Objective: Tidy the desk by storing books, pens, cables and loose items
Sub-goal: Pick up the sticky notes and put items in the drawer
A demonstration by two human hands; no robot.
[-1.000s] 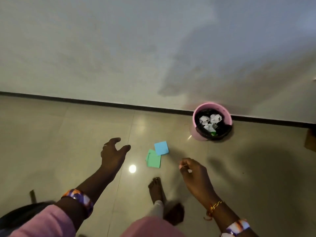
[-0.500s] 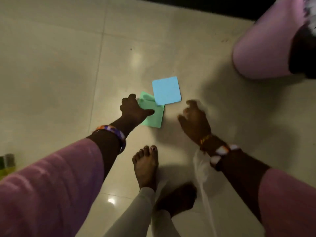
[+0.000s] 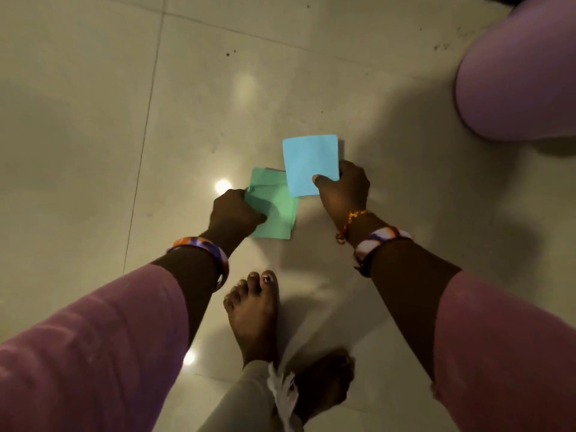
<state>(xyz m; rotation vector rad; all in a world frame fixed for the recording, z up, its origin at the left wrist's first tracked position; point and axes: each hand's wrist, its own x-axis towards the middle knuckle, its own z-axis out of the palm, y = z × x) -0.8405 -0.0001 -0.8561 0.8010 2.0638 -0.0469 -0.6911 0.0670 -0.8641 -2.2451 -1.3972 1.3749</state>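
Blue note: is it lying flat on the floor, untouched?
No. The right hand pinches the blue note by its lower corner, while the left hand grips the green note.

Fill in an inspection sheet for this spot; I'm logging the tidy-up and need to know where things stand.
Surface: glossy pale tiled floor, with lamp glare spots.
Job's things: square blue paper note and green paper note, overlapping in view.
Clutter: nothing seen.
Hands: left hand grips the green note; right hand pinches the blue note.
Cables: nothing seen.
Surroundings: pink plastic bin at upper right, its inside out of view; bare feet below.
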